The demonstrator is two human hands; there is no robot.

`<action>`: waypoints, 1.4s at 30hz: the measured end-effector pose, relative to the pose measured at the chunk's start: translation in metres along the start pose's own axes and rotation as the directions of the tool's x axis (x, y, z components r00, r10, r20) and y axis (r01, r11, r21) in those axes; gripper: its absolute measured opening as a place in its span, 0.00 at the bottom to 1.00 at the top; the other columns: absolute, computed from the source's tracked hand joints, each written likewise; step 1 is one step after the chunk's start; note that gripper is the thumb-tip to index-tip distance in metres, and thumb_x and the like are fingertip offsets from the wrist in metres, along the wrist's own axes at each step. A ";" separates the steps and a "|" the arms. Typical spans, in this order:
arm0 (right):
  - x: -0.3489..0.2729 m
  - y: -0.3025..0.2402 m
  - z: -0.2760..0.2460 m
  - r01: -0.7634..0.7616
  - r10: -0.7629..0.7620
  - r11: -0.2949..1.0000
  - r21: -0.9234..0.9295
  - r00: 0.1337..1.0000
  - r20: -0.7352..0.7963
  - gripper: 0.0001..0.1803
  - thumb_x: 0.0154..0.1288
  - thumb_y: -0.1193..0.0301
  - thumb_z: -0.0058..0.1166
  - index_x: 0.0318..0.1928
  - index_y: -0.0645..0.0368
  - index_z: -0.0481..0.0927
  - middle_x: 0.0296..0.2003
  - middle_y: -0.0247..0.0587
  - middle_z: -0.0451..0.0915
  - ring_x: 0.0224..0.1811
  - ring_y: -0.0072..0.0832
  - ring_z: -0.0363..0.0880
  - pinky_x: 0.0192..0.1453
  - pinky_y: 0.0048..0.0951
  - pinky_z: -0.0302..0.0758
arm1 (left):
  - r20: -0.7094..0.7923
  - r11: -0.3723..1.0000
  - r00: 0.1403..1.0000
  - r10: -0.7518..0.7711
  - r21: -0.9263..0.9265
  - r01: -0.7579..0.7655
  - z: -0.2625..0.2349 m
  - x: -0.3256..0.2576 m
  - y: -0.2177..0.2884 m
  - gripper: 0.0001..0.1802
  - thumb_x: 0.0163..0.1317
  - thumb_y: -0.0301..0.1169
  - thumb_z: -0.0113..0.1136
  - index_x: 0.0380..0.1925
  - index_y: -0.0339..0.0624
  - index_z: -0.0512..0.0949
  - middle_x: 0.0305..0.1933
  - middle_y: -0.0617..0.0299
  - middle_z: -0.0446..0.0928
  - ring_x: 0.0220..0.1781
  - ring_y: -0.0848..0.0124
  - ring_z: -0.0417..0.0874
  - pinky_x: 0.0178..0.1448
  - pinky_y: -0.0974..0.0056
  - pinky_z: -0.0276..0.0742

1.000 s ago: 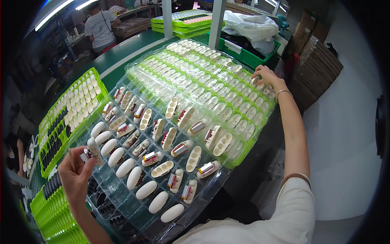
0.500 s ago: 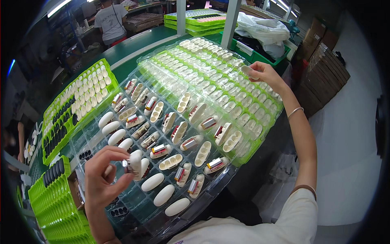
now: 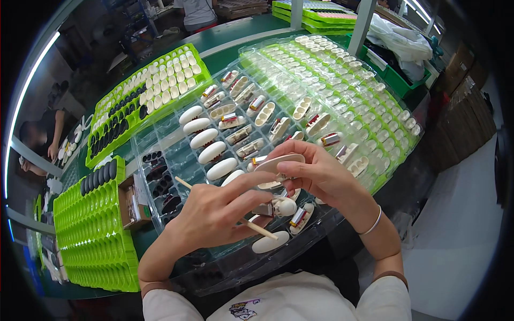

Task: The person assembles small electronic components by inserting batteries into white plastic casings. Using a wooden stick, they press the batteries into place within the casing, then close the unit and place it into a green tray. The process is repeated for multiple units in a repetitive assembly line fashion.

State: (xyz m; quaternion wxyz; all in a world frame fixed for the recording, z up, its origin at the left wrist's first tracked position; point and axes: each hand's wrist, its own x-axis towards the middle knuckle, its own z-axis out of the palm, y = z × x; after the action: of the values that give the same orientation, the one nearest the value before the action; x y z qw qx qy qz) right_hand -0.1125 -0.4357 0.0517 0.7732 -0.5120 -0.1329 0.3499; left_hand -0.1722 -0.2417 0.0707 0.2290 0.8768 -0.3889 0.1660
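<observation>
My left hand [image 3: 214, 216] is closed around a white part [image 3: 282, 206] with metal and electronic pieces on it. A thin wooden stick [image 3: 259, 229] runs through the same hand, sticking out on both sides. Close beside it, my right hand [image 3: 329, 179] pinches a white oval shell [image 3: 279, 160], held tilted above the other part. Both hands are over a clear compartment tray [image 3: 184, 134]. In it lie closed white oval cases [image 3: 204, 138] and open half shells [image 3: 265, 114], some with small batteries and circuit parts [image 3: 232, 120].
At the right, clear plastic trays over green ones [image 3: 375, 107] carry many pale shells. A green tray of white and black shells [image 3: 187, 80] lies at the far left; another green tray [image 3: 96, 235] and a cardboard box [image 3: 130, 200] are nearer. A person [image 3: 43, 134] sits at left.
My right hand has come back from the far right trays with the oval shell to my left hand. The wooden stick now shows in my left hand. The view has shifted left.
</observation>
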 end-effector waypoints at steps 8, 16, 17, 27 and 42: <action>-0.014 0.023 0.020 0.197 -0.198 0.947 0.253 0.980 -0.020 0.25 0.53 0.75 0.55 0.52 0.63 0.64 0.47 0.41 0.70 0.45 0.21 0.70 0.46 0.20 0.70 | -0.089 0.993 0.996 -0.022 -0.121 0.011 0.002 -0.002 -0.001 0.20 0.36 0.33 0.66 0.33 0.48 0.72 0.43 0.67 0.73 0.23 0.73 0.76 0.18 0.71 0.67; -0.015 0.045 0.021 0.425 -0.394 0.898 0.117 0.893 -0.218 0.22 0.52 0.76 0.55 0.49 0.64 0.68 0.42 0.40 0.74 0.43 0.22 0.73 0.46 0.22 0.70 | 0.193 0.685 0.954 -0.228 -0.664 0.298 -0.010 0.000 0.004 0.13 0.40 0.29 0.64 0.29 0.43 0.75 0.51 0.58 0.70 0.18 0.83 0.68 0.18 0.78 0.57; -0.014 0.047 0.021 0.464 -0.436 0.883 0.070 0.865 -0.248 0.21 0.52 0.76 0.56 0.48 0.64 0.68 0.41 0.39 0.74 0.43 0.22 0.73 0.46 0.22 0.70 | 0.223 0.618 0.945 -0.241 -0.716 0.326 -0.009 0.000 0.004 0.12 0.40 0.28 0.64 0.29 0.42 0.75 0.52 0.57 0.70 0.17 0.85 0.66 0.17 0.79 0.55; -0.013 0.047 0.018 0.488 -0.463 0.871 0.058 0.855 -0.234 0.22 0.52 0.76 0.56 0.49 0.64 0.68 0.43 0.41 0.74 0.45 0.23 0.72 0.46 0.23 0.71 | 0.249 0.262 0.888 -0.386 -0.893 0.365 -0.003 -0.006 -0.007 0.18 0.42 0.34 0.64 0.31 0.36 0.73 0.48 0.43 0.69 0.40 0.68 0.70 0.40 0.69 0.66; -0.028 0.027 0.038 0.458 -0.571 0.783 -0.420 0.797 -0.195 0.25 0.47 0.77 0.59 0.49 0.63 0.70 0.39 0.40 0.74 0.37 0.22 0.76 0.33 0.18 0.76 | 0.213 0.205 0.749 -0.627 -0.883 0.423 0.005 0.001 -0.002 0.11 0.49 0.25 0.61 0.32 0.36 0.71 0.33 0.64 0.74 0.22 0.87 0.71 0.23 0.81 0.63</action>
State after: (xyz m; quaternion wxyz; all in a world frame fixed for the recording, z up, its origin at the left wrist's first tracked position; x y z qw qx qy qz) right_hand -0.1643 -0.4220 0.0490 0.7461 -0.6332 -0.2057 0.0075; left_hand -0.1690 -0.2438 0.0662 0.7354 0.6705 -0.0666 -0.0719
